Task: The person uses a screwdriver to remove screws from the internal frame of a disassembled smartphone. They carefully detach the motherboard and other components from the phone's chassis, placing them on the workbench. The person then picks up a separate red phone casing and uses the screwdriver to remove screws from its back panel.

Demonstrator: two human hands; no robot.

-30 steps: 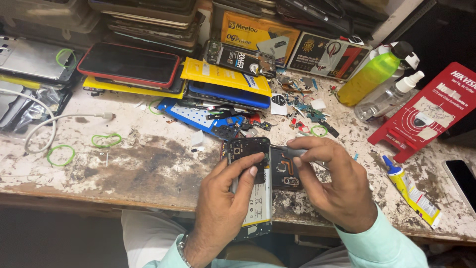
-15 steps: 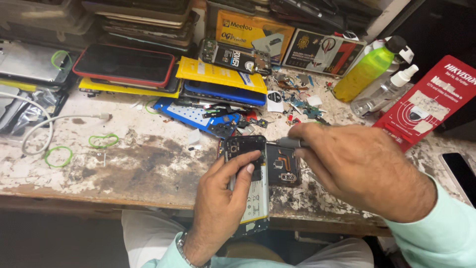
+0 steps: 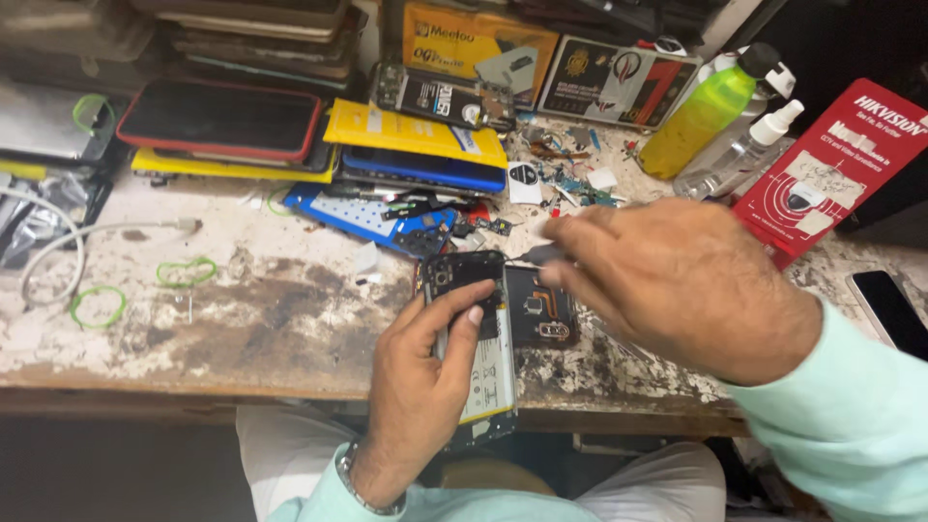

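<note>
Low in the middle of the frame, our left hand [image 3: 425, 372] was wrapped around an opened phone [image 3: 476, 338] with its back cover off, fingers curled over its upper part and the thumb pressed on the dark camera end. The phone jutted over the near edge of the stained workbench [image 3: 242, 319]. Just right of it, a small dark panel with a flex cable [image 3: 541, 307] lay flat on the bench, touching the phone's side. Our right hand [image 3: 677, 280] hovered over that panel, fingers pinched on a thin dark tool [image 3: 539, 254] whose tip we could not make out. Toward the upper left lay a red-edged phone [image 3: 220, 118] on a yellow box [image 3: 416, 132]; a green bottle [image 3: 701, 114] stood upper right.
</note>
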